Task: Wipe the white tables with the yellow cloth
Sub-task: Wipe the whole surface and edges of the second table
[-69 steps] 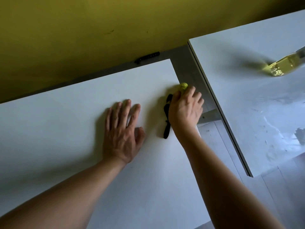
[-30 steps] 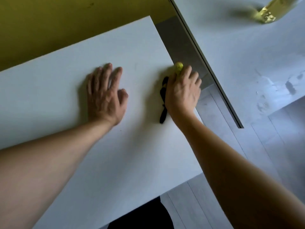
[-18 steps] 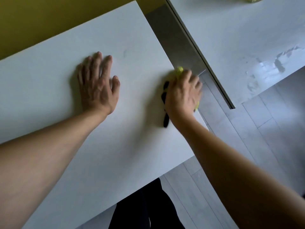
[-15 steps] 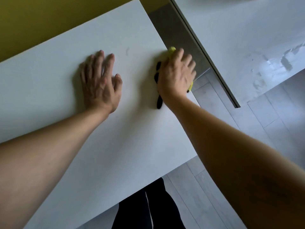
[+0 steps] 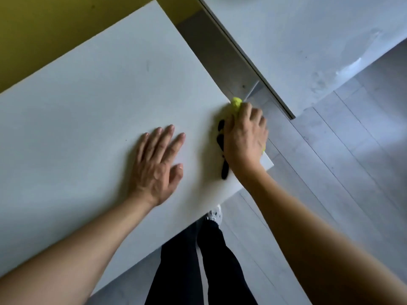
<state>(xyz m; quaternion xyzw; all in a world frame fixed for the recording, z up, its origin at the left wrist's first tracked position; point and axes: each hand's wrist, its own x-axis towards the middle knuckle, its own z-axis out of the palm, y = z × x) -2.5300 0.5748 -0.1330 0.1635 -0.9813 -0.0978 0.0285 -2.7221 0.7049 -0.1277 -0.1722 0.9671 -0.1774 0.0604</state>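
My right hand [image 5: 244,137] presses the yellow cloth [image 5: 236,103] onto the near white table [image 5: 88,106] at its right edge, close to the front right corner. Only a yellow tip beyond my fingers and a sliver under my palm show. A black strap or trim [image 5: 222,150] pokes out on the thumb side of that hand. My left hand [image 5: 157,166] lies flat on the same table, fingers spread, holding nothing. A second white table [image 5: 308,40] stands to the right, across a narrow gap, with smeared marks on its top.
A yellow wall [image 5: 44,29] runs behind the near table. Grey plank floor [image 5: 330,172] fills the gap and the right side. My legs in black trousers [image 5: 198,260] and a white shoe [image 5: 215,214] stand at the table's front edge.
My right hand with the cloth has slid back along the right edge toward the table's front corner. The view has tilted down, showing my legs. My left hand stays flat.
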